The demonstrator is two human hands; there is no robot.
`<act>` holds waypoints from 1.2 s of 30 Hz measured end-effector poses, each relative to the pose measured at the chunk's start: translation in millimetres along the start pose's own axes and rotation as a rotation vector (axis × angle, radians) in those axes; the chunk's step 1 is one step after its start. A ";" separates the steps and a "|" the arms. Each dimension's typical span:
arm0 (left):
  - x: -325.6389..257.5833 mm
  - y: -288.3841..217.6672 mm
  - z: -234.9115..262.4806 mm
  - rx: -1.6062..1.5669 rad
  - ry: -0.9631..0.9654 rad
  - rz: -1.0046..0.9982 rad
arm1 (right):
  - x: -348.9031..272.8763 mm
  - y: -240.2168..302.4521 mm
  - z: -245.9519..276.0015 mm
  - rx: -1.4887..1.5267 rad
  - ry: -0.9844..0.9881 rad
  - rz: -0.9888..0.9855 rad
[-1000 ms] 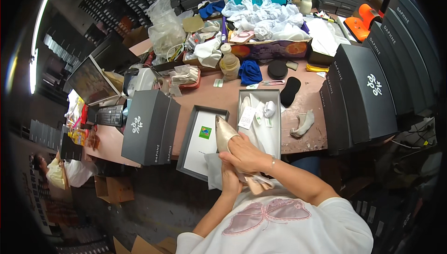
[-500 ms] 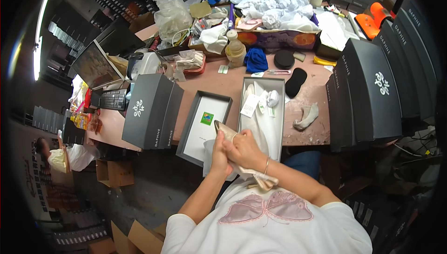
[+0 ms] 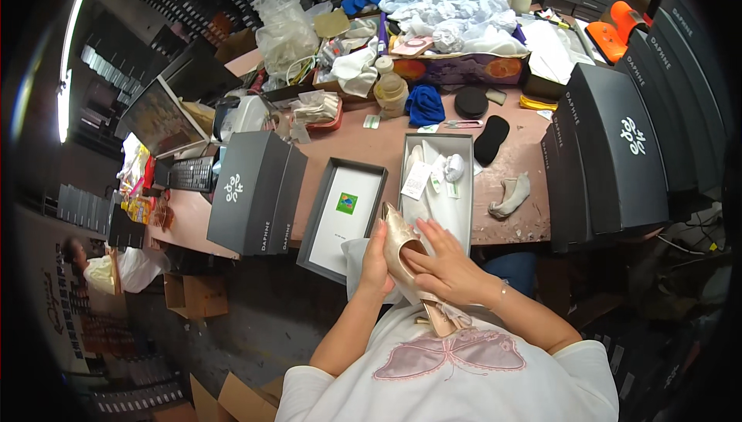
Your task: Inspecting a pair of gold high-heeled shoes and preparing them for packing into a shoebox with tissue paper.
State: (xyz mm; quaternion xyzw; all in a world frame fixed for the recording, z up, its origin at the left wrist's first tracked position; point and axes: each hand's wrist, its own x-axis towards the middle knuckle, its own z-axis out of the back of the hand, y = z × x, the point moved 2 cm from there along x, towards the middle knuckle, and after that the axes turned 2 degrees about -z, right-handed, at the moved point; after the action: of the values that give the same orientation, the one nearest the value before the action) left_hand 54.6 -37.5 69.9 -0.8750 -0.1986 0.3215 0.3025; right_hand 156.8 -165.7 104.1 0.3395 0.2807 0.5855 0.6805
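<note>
A pale beige pointed shoe (image 3: 396,230) is in my left hand (image 3: 374,264), whose fingers close along its left side. Its toe points away from me. My right hand (image 3: 456,271) lies over the shoe's opening with fingers stretched apart, some of them touching the inner edge. The heel end (image 3: 439,320) hangs close to my shirt, partly hidden below the right hand. Beyond my hands stands an open grey shoebox (image 3: 472,209) with white paper, a tag and a small wrapped bundle inside. Left of it, a box lid (image 3: 313,248) lies with its white inside up and a green sticker on it.
Dark shoeboxes (image 3: 259,190) stand at the left, and taller stacks (image 3: 610,159) at the right. A black eye-mask-shaped item (image 3: 491,140) and a crumpled beige cloth (image 3: 510,194) lie right of the open box. Behind are a bottle (image 3: 390,90) and a carton (image 3: 464,70) of crumpled paper.
My right hand has loosened from its closed grip and spread over the shoe's opening. The shoe has turned, so its opening and more of its upper now show.
</note>
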 end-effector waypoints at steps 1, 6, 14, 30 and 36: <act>-0.1 2.4 -4.6 0.033 -0.022 0.003 | 7.5 -7.5 -7.0 0.057 0.025 -0.031; -0.4 6.6 6.9 0.155 -0.079 -0.039 | 57.5 -37.6 -58.8 0.166 -0.252 -0.170; -3.0 7.7 14.3 0.131 -0.040 -0.057 | 65.6 -32.1 -54.3 0.169 -0.036 -0.186; 8.2 -19.6 -0.4 -0.086 0.201 -0.053 | -49.9 -27.2 0.2 0.816 -0.160 -0.285; -7.4 -28.6 -20.9 -0.062 0.294 -0.168 | -14.7 14.8 -5.3 0.914 0.093 -0.363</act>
State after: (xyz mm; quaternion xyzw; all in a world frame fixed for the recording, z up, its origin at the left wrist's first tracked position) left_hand 59.3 -28.8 104.7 -0.9019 -0.2344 0.1575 0.3268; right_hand 141.4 -178.3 112.4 0.5224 0.5936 0.2888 0.5398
